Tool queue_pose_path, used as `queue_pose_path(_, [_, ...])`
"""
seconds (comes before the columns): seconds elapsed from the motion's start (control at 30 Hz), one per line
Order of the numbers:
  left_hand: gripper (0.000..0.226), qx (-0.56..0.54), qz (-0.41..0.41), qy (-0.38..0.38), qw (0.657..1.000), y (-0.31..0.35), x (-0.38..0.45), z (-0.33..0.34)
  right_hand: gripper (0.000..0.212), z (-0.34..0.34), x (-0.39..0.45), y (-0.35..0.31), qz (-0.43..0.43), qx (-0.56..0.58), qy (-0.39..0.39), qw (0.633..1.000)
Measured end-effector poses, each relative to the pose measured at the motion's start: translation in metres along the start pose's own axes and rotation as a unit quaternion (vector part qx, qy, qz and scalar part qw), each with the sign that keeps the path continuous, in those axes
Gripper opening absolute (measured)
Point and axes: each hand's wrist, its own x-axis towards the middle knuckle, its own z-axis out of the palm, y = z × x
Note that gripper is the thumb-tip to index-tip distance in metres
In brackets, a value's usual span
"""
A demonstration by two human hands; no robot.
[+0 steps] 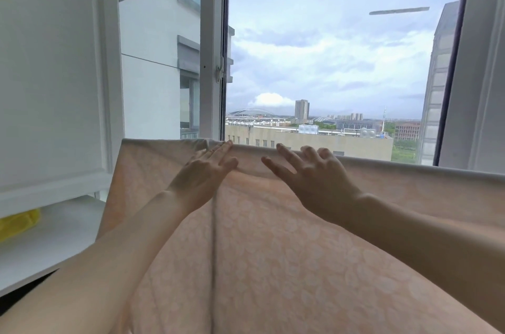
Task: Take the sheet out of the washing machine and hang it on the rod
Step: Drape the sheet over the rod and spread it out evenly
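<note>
The left hand (203, 173) has its fingers straight and close together, tips on the top fold of the sheet (287, 246); the right hand (314, 175) has fingers spread and slightly bent on that fold. The sheet hangs draped before the window (328, 60), covering whatever carries it.

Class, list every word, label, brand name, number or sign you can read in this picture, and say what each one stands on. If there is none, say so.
None can be read.
The peach patterned sheet under the left hand and right hand shows only a pale printed pattern, no letters.
The window frame bears no label.
The distant buildings are too small to show any sign.
The yellow object at the left edge shows no print.
</note>
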Motion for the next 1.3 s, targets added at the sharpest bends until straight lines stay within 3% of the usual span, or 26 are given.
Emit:
queue_pose_path(0.33, [0.015, -0.043, -0.056, 0.012, 0.997, 0.001, -0.003, -0.002, 0.073, -0.007, 0.057, -0.03, -0.025, 0.031, -0.035, 0.999])
queue_pose_path(0.43, [0.003, -0.062, -0.058, 0.018, 0.996, -0.004, -0.005, -0.007, 0.068, -0.002, 0.069, -0.04, -0.019, 0.016, -0.016, 1.0])
queue_pose_path(0.7, [0.005, -0.105, -0.041, 0.028, 0.993, -0.016, -0.01, -0.005, 0.067, 0.016, 0.084, -0.048, 0.002, -0.036, 0.018, 0.999])
queue_pose_path(0.9, [0.027, -0.09, -0.057, 0.05, 0.993, -0.048, 0.002, -0.007, 0.061, 0.024, 0.079, -0.044, -0.008, -0.036, 0.054, 0.998])
queue_pose_path(1.0, [0.04, -0.108, -0.104, 0.022, 0.988, -0.07, 0.017, -0.001, 0.063, 0.021, 0.075, -0.042, -0.003, -0.037, 0.069, 0.997])
queue_pose_path(1.17, [0.047, -0.158, -0.136, -0.113, 0.972, -0.105, 0.032, 0.012, 0.068, 0.024, 0.073, -0.043, 0.004, -0.015, 0.071, 0.997])
queue_pose_path(1.3, [0.037, -0.187, -0.143, -0.12, 0.964, -0.121, 0.024, 0.01, 0.071, 0.021, 0.073, -0.043, 0.0, -0.012, 0.086, 0.996])
